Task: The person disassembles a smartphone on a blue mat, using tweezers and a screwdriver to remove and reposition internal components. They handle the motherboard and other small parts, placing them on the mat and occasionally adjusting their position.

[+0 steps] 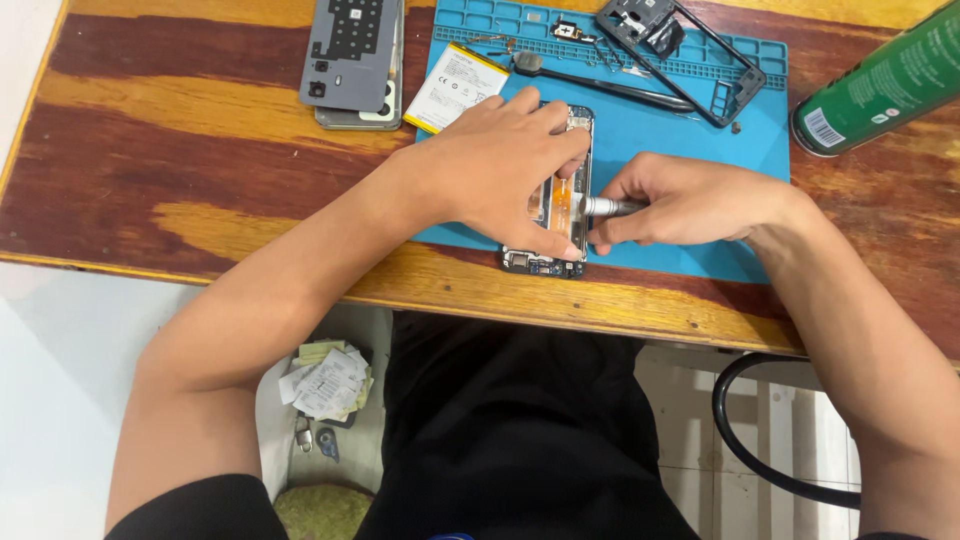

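An opened phone with its back cover off lies on a blue work mat, showing an orange flex strip inside. My left hand presses down on the phone, fingers wrapped over its right edge. My right hand grips a metal screwdriver whose tip points left into the phone's middle.
On the mat lie a white battery, a black frame, a black-handled tool and small parts. A grey phone back rests on the wooden table. A green spray can lies at right. A black cable hangs below.
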